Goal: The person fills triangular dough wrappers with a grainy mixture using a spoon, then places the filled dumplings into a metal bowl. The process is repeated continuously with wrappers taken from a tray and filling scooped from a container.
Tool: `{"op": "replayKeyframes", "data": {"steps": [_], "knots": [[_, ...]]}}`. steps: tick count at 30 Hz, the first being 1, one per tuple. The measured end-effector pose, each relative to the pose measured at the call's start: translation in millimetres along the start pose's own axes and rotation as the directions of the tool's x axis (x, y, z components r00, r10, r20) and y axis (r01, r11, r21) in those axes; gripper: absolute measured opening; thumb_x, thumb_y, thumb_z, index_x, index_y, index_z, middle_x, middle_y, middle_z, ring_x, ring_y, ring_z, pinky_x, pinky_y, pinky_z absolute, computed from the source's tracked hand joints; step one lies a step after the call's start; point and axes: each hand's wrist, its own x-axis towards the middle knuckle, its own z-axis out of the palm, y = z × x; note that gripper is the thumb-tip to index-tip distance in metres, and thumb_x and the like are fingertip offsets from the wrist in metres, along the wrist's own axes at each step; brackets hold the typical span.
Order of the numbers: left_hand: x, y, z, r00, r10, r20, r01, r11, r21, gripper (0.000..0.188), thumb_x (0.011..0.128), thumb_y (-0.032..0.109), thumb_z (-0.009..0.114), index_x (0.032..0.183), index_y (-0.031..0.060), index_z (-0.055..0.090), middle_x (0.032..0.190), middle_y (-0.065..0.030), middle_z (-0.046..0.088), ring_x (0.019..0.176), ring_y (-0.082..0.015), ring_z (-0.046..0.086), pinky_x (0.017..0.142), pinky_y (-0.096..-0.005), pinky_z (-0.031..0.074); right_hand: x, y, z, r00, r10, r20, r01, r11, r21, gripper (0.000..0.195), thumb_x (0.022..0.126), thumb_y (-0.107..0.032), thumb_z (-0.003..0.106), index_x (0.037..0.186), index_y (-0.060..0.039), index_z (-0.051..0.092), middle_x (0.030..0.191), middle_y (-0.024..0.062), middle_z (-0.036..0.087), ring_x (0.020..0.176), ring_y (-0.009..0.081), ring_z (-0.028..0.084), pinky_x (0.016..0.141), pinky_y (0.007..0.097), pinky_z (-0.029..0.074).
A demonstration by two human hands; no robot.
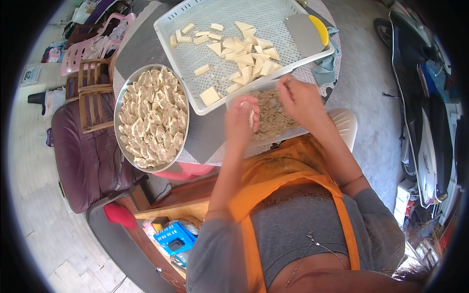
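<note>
My left hand (242, 119) is curled around a pale, crumb-dusted piece (251, 116) above the left part of a plastic tub of brown crumbly filling (271, 110). Over the tub's right side is my right hand (298, 99), its fingers pinched together; whether anything is between them cannot be told. Behind both hands lies a white perforated plastic tray (198, 109) with cut pale tofu-like wedges and blocks (245, 55). A scraper with a yellow handle (318, 30) rests at its right end. To the left, a round metal tray (119, 106) is filled with crumb-covered pieces (154, 117).
A patterned cloth covers the round table (205, 146). A teal cloth (325, 69) hangs at its right edge. Left of the table are a purple padded seat (84, 154) and a wooden frame (97, 91). A pale stool (346, 124) is beside the tub; a motor scooter (425, 110) stands far right.
</note>
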Motion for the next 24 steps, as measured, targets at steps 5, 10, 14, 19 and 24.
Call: {"op": "replayKeyframes", "data": {"steps": [5, 10, 14, 19, 24], "knots": [[3.1, 2.0, 6.7, 0.999, 0.043, 0.005, -0.041, 0.978, -0.202, 0.009, 0.095, 0.011, 0.05, 0.099, 0.0054, 0.054, 0.079, -0.0025, 0.054, 0.062, -0.0071, 0.048, 0.049, -0.0198, 0.038, -14.0, 27.3, 34.5, 0.876, 0.149, 0.458, -0.323, 0.887, 0.329, 0.025, 0.096, -0.021, 0.047, 0.096, 0.0015, 0.058, 0.077, 0.0158, 0.065, 0.07, 0.0253, 0.065, 0.063, 0.0343, 0.051], [-0.2, 10.2, -4.0, 1.0, 0.019, 0.002, -0.019, 0.985, -0.173, 0.009, 0.095, 0.014, 0.05, 0.096, 0.0062, 0.054, 0.079, -0.0022, 0.054, 0.064, -0.0069, 0.048, 0.05, -0.0212, 0.04, -14.4, 34.6, 7.0, 0.831, 0.247, 0.499, -0.543, 0.554, 0.63, 0.028, 0.1, -0.021, 0.044, 0.099, 0.0025, 0.058, 0.083, 0.0108, 0.067, 0.069, 0.0167, 0.066, 0.065, 0.0276, 0.055], [6.2, 3.6, -4.6, 0.995, 0.096, 0.006, -0.095, 0.988, -0.121, 0.011, 0.098, 0.015, 0.049, 0.104, 0.0066, 0.055, 0.084, -0.0018, 0.055, 0.066, -0.0067, 0.048, 0.05, -0.0195, 0.038, -16.9, 30.0, -24.2, 0.877, 0.245, 0.413, -0.48, 0.5, 0.721, 0.028, 0.099, -0.025, 0.048, 0.101, 0.0011, 0.058, 0.081, 0.0113, 0.067, 0.069, 0.0165, 0.066, 0.064, 0.0271, 0.055], [0.8, -11.6, 26.9, 0.975, 0.177, 0.132, -0.206, 0.944, 0.258, 0.014, 0.098, 0.017, 0.046, 0.102, 0.0069, 0.055, 0.076, -0.0008, 0.054, 0.063, -0.0091, 0.051, 0.051, -0.0229, 0.041, -23.2, 1.3, -28.0, 0.925, 0.263, 0.273, -0.38, 0.658, 0.65, 0.023, 0.098, -0.019, 0.05, 0.093, 0.0022, 0.059, 0.075, 0.0086, 0.066, 0.064, 0.014, 0.064, 0.06, 0.0256, 0.053], [-5.0, -22.5, 30.4, 0.959, 0.223, 0.175, -0.279, 0.849, 0.449, 0.014, 0.099, 0.017, 0.045, 0.103, 0.0079, 0.055, 0.073, 0.001, 0.054, 0.057, -0.0084, 0.049, 0.049, -0.0228, 0.039, -18.3, -24.7, -35.2, 0.977, -0.189, 0.098, 0.177, 0.977, 0.121, 0.021, 0.093, -0.009, 0.055, 0.077, 0.0052, 0.059, 0.065, 0.0047, 0.064, 0.056, 0.011, 0.063, 0.052, 0.0247, 0.051]]}}
